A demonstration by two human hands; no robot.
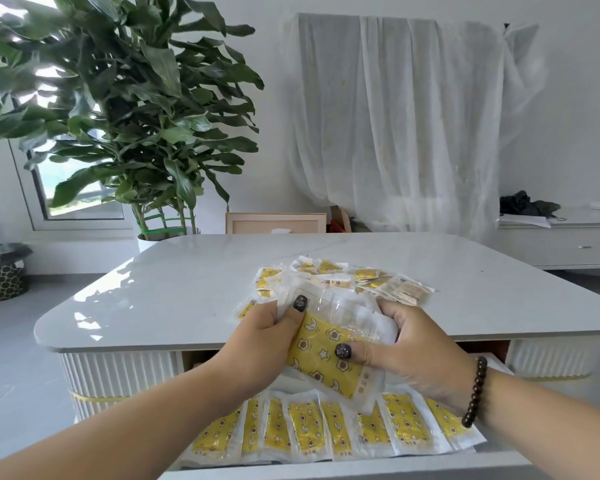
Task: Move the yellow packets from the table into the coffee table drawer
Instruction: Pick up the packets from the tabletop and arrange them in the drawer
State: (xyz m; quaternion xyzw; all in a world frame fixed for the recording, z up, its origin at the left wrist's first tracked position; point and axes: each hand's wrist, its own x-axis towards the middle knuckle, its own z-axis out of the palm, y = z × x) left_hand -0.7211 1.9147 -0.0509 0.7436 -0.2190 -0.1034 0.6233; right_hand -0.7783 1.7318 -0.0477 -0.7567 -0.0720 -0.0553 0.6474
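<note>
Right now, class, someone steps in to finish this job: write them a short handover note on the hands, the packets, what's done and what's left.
Left hand and right hand together grip a bundle of yellow packets above the open drawer.
Done: a row of packets already lies in the drawer.
Left: lay the held bundle in the drawer, then move the loose pile on the coffee table.

Packets (329, 434) in drawer (326, 471); more (347, 277) on table (194, 292).
</note>
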